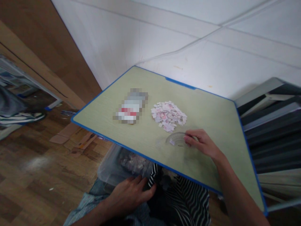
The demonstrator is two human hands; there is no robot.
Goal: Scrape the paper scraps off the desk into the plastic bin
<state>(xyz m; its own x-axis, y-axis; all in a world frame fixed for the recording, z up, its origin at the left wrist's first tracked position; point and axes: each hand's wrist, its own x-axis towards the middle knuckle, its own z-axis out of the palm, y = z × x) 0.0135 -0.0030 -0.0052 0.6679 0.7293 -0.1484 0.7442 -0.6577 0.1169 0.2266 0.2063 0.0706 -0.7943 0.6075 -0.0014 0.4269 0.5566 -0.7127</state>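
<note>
My right hand (pixel 199 141) pinches the right end of a clear half-round protractor (pixel 174 137) held low over the table. A small pale paper scrap (pixel 172 142) shows at the protractor's lower left part. Just beyond lies a loose heap of pinkish-white paper scraps (pixel 168 114). Below the table's front edge, my left hand (pixel 131 192) rests above my lap with its thumb apart from the fingers. It is near a clear plastic bin (pixel 108 168) with many small, blurred pieces inside, and beside black-and-white striped cloth (pixel 154 174).
The pale green table (pixel 98 116) has a blue rim and stands against a white wall. A pixelated flat object (pixel 131 105) lies left of the heap. Folded dark-panelled furniture (pixel 275 125) leans at the right. Flattened cardboard (pixel 75 136) and another person's shoe (pixel 28 117) are on the wooden floor.
</note>
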